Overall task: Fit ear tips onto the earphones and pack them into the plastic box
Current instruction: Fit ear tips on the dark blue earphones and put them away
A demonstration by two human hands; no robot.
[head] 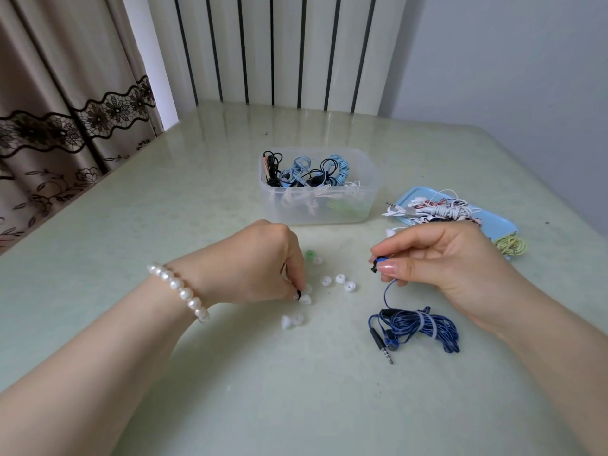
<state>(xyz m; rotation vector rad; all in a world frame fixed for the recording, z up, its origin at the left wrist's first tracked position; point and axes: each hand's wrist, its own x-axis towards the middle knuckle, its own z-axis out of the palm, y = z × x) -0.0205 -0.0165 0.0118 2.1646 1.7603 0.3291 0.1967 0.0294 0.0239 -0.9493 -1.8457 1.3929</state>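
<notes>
glossy pale-green table (230, 373), faintly marbled. left hand (260, 261), pearl bracelet (179, 291) at the wrist, fingers curled down, pinching a small black ear tip (298, 294) right at the tabletop; a white tip touches it. loose white ear tips (340, 278) scattered just beside: soft, dome-shaped, hollow-cored, silicone-looking; one green tip (309, 255) behind the knuckles.

right hand (437, 258) raised, thumb and forefinger pinching a blue earbud (378, 262) with a black nozzle, no tip on it. thin blue cable drops from it to the blue earphone bundle (418, 325) lying on the table below the hand: flat striped cord, coiled and cinched with a pale tie, metal jack plug (388, 355) sticking out toward the near edge.

translucent plastic box (319, 205), rounded corners, well behind the hands, part-filled with coiled earphones in black, light blue, white, green. to its right, a light-blue tray (500, 222) with tangled white and red-white earphones; a yellow-green coil (511, 245) at its near end.
</notes>
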